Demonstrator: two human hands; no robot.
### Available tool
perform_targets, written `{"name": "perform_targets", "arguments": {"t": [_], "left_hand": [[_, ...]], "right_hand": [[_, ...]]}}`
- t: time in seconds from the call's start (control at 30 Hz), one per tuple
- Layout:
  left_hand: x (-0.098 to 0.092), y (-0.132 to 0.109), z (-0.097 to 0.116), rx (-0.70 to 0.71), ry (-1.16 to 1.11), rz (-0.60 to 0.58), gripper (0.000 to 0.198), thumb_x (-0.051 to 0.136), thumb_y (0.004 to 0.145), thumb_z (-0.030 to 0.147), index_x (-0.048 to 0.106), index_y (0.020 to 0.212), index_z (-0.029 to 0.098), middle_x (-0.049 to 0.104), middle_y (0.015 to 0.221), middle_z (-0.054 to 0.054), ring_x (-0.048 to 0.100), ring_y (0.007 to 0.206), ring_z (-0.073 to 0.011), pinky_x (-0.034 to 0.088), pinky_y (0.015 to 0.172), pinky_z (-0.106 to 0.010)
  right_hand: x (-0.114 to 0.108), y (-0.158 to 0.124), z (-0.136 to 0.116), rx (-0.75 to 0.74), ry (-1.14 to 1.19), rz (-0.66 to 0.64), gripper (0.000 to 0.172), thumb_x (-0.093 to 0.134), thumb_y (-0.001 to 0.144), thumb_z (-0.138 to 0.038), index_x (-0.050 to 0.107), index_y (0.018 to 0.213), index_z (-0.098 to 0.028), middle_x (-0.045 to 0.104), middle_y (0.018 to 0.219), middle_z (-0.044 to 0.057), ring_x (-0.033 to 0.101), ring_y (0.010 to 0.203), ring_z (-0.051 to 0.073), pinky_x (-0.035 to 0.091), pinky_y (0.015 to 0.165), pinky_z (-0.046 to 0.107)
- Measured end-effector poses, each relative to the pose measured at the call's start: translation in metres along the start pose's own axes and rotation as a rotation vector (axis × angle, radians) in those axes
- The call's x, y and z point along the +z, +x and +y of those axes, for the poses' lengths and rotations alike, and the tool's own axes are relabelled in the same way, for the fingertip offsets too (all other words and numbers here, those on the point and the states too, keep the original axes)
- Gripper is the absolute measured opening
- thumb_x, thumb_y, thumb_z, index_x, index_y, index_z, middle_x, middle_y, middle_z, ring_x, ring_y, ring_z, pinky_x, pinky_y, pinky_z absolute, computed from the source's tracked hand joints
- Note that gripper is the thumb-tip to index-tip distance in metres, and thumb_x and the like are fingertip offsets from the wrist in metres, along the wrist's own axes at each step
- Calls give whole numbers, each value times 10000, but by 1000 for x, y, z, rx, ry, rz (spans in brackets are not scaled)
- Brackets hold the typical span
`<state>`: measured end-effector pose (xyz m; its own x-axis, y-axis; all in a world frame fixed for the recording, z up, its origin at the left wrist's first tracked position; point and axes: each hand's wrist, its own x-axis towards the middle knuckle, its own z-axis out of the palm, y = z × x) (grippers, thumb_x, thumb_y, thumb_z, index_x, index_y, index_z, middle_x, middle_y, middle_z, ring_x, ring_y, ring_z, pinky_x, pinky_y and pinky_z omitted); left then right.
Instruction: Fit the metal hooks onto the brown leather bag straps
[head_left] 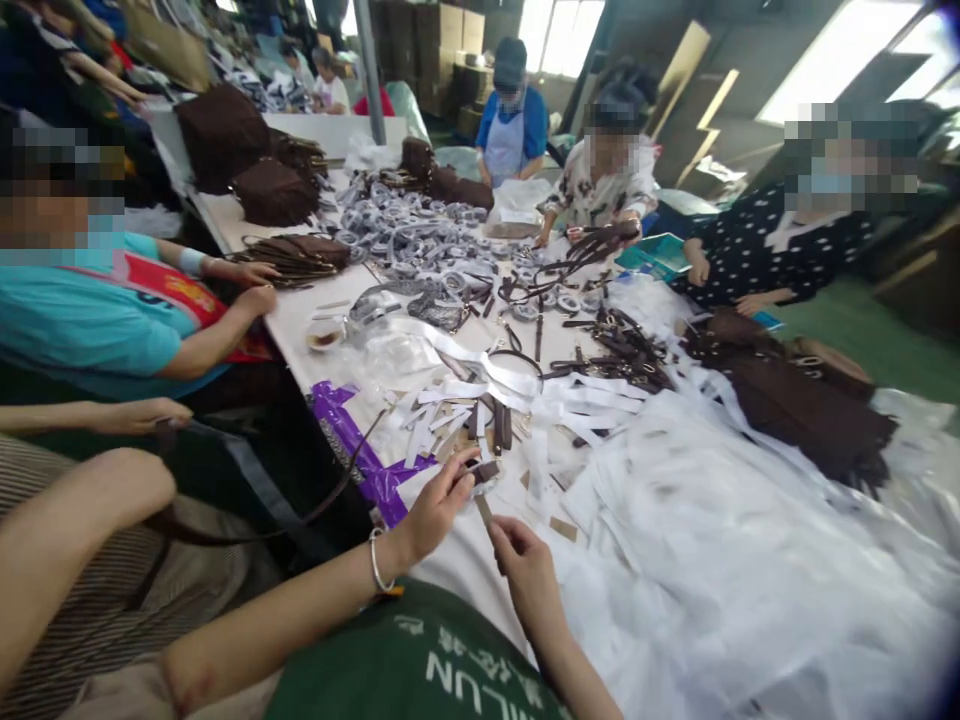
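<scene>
My left hand (435, 510) is pinched on a dark brown strap (480, 472) with a pale paper wrap, just above the table's near edge. A thin bracelet (377, 563) circles that wrist. My right hand (529, 570) is closed below it, gripping the lower end of a tan strip (484, 511) that hangs from the strap. Around both hands lie several white paper strips (517, 385) and loose brown straps (501, 425). A purple plastic sheet (360, 455) lies just left of my left hand.
Piles of white wrapping (720, 560) cover the table's right side. Brown straps (630, 350), coiled wrapped belts (420, 235) and dark brown bag stacks (225, 135) fill the middle and far end. Several people sit along both sides; a neighbour's arm (82, 520) is at my left.
</scene>
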<state>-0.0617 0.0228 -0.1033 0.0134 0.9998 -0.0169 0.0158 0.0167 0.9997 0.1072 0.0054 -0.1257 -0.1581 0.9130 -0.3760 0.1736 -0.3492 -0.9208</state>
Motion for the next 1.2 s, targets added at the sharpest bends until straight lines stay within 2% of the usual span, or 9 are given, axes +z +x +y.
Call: {"name": "perform_targets", "arguments": {"t": [0.1,0.23,0.4,0.6,0.77,0.83,0.93,1.07,1.2], "left_hand": [[17,-12,3,174,187,-116,372,410,958,291,466,1308,181,533,1283,-104,491,1192,-218,372,1046,-377],[24,-25,8,386,412,-212,368,395,955,260,504,1298,181,582,1107,-107,516,1069,-216,416,983,-404],[24,-33,20,375,424,-226,392,378,962,254,505,1332,224,557,1094,-92,498,1057,-195,415,992,-389],[39,-47,26,300,342,-336,396,429,932,239,535,1313,256,549,1084,-86,506,1053,-198,399,1002,-388],[52,-42,20,90,8,-273,640,596,828,230,365,1426,238,582,1011,-48,551,958,-179,435,933,-357],[54,-36,20,30,-29,-343,567,640,789,230,496,1336,197,603,995,-51,562,952,-190,440,916,-343],[57,-31,22,36,69,-430,292,661,775,244,694,1050,151,634,1008,-75,560,998,-224,424,934,-336],[64,-33,19,27,43,-426,290,646,795,277,699,1050,150,632,1052,-90,563,1031,-235,429,927,-330],[75,-42,14,-61,-82,-436,295,651,799,316,690,1024,128,639,989,-85,585,942,-216,460,830,-302]], "right_hand": [[10,-5,0,-81,174,113,296,584,799,-468,660,836,-184,467,572,-36,393,559,132,329,538,262],[21,-21,1,-85,609,97,172,605,784,-376,638,863,-227,497,667,-28,410,597,138,391,591,271],[16,-44,-2,-106,983,-33,154,640,776,-312,647,902,-223,534,774,-11,474,723,135,434,739,276],[5,-54,3,-93,872,11,230,723,744,-290,645,940,-199,533,739,-31,411,614,91,379,602,218],[-5,-61,2,-83,874,85,269,768,691,-263,658,929,-202,558,782,-22,381,595,82,347,539,205],[-10,-65,2,-60,921,97,300,791,658,-240,662,926,-203,565,799,-18,390,598,78,350,530,198],[-18,-72,7,-38,954,101,293,796,658,-232,665,917,-200,538,748,-31,393,585,73,364,536,193],[-28,-79,17,-32,942,72,246,773,701,-309,666,890,-192,529,709,-29,435,616,86,411,622,218],[-36,-80,21,-42,741,185,223,727,743,-383,637,746,-179,472,575,-50,384,536,84,322,527,220]]}}
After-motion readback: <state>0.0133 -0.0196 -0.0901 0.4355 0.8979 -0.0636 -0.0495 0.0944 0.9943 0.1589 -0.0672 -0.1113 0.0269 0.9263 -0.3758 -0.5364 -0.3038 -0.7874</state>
